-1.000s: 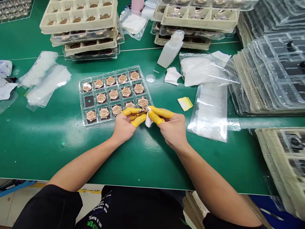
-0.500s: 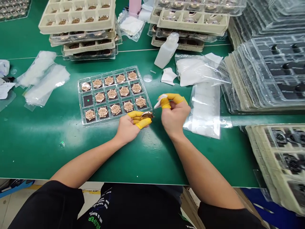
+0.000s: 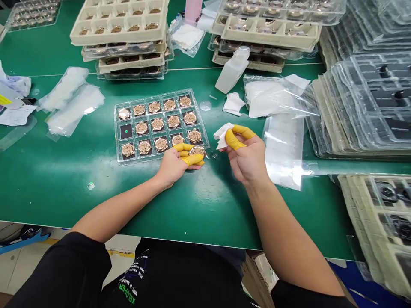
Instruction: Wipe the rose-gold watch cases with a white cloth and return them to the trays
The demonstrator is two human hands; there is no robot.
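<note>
Glossy green counter [image 3: 48,184] across the view, streaked with soft glare. Below its near edge, pale floor [image 3: 9,278] at left.

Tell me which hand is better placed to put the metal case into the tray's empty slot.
Left, probably. The left hand pinches the case at the near edge of the tray, whose empty slot lies on its left side. The right hand holds a white wipe, off to the tray's right.

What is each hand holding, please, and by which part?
The left hand pinches a rose-gold watch case by its edge; the right hand grips a white wipe by one end.
</note>
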